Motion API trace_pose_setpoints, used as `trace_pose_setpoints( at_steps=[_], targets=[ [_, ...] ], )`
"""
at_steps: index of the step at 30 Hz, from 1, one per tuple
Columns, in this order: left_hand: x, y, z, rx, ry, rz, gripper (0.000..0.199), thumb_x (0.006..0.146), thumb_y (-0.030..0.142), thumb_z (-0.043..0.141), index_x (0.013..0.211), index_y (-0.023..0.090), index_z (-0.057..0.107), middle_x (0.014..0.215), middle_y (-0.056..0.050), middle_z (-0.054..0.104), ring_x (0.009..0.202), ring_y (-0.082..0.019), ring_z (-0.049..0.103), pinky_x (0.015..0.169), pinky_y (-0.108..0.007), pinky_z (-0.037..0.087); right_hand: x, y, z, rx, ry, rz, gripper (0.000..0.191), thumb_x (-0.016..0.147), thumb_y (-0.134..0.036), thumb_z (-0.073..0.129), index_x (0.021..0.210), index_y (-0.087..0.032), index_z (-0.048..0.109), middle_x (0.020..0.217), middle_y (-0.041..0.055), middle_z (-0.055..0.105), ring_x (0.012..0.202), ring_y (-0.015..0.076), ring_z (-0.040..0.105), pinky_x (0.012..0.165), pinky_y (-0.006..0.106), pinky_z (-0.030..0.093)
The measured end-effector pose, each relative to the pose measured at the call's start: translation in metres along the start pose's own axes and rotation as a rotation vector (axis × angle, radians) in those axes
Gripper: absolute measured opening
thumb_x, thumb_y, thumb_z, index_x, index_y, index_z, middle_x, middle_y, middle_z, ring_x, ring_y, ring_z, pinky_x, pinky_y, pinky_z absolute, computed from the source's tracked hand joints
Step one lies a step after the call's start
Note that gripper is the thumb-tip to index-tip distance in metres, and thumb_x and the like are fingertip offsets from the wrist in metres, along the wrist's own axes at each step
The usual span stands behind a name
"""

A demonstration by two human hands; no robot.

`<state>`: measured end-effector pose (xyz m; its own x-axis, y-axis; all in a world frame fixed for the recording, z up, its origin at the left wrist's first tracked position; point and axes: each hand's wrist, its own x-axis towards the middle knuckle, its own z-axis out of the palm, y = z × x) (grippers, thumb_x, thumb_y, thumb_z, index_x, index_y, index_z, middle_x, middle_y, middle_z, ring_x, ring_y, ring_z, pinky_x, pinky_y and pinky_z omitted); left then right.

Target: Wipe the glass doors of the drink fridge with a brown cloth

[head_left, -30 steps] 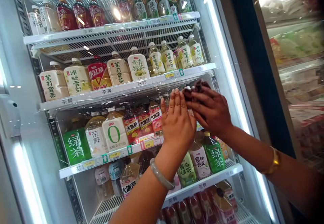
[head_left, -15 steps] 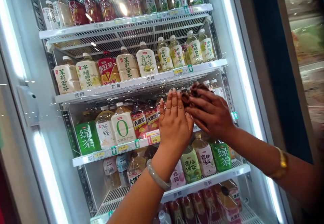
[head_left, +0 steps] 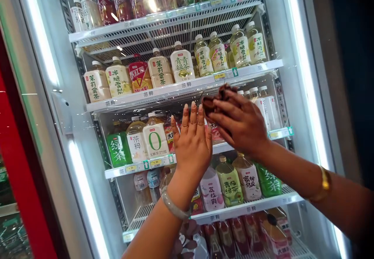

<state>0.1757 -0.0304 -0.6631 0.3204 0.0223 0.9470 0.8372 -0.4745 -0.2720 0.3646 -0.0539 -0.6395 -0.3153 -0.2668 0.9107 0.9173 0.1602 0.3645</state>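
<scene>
My left hand, with a pale bangle on its wrist, lies flat against the glass door of a drinks fridge, fingers stretched and slightly apart. Just right of it, my right hand presses a crumpled dark brown cloth to the same glass. Its fingers rest over the cloth, which bunches out past the fingertips and above the knuckles. A gold bracelet circles the right wrist. Behind the hands, some bottles on the middle shelf are covered from view.
Bottled teas stand on several wire shelves behind the glass, among them a green bottle and a white-labelled bottle. Bright light strips run along both sides. A light fitting, perhaps a handle, is at the left. A red panel stands further left.
The view has shifted, so the shelves appear further right. Against the bottles, both hands and the cloth have moved left over the glass. A small gap has opened between the hands.
</scene>
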Motion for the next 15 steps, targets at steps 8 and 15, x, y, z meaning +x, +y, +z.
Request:
trace_pose_setpoints(
  at_steps=[8,15],
  targets=[
    [-0.010,-0.014,-0.004,0.008,-0.009,0.069,0.064,0.109,0.030,0.040,0.170,0.016,0.027,0.179,-0.007,0.025,0.169,-0.021,0.012,0.140,-0.049,-0.005,-0.041,0.035,-0.027,0.037,-0.052,-0.230,0.032,0.092,-0.026,0.076,0.124,-0.030,0.073,0.143,0.0043,0.070,0.145,0.0351,0.055,0.114,0.057,0.055],
    [-0.014,-0.011,-0.010,-0.035,-0.009,0.029,0.070,0.109,0.033,0.039,0.173,0.016,0.015,0.177,-0.011,0.029,0.168,-0.024,0.018,0.140,-0.055,0.000,0.020,-0.022,0.012,0.026,0.011,-0.003,0.028,0.097,-0.030,0.068,0.124,-0.030,0.076,0.144,0.0016,0.070,0.145,0.0370,0.054,0.115,0.061,0.053]
  ],
)
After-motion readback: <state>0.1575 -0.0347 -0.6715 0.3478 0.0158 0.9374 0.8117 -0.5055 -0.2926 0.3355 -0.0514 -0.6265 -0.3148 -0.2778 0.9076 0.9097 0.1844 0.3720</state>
